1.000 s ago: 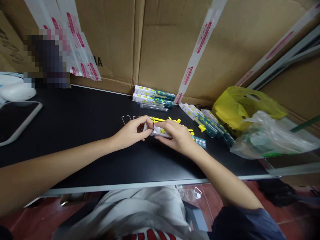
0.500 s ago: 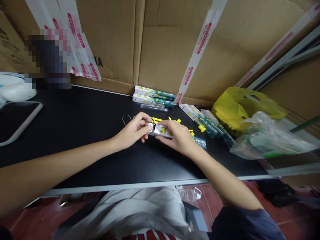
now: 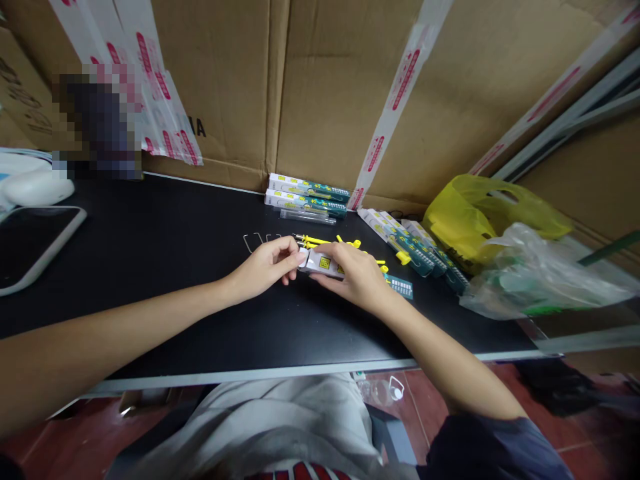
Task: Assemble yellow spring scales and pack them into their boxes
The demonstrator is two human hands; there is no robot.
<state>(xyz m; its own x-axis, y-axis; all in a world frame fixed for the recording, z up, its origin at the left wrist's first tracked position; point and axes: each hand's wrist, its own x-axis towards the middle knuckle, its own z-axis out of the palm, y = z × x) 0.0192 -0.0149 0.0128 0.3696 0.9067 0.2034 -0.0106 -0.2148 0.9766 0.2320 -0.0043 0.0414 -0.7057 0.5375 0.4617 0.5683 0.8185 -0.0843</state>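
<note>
One slim box (image 3: pixel 325 265) is clasped at frame centre in the grip of the right hand (image 3: pixel 359 272), its end flap (image 3: pixel 303 257) pinched by that of the left hand (image 3: pixel 264 267).

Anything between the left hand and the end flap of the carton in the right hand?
Nothing visible. The left hand already pinches the white end flap, and the right hand holds the printed carton by its body. The yellow tools lie beyond, not between.
</note>
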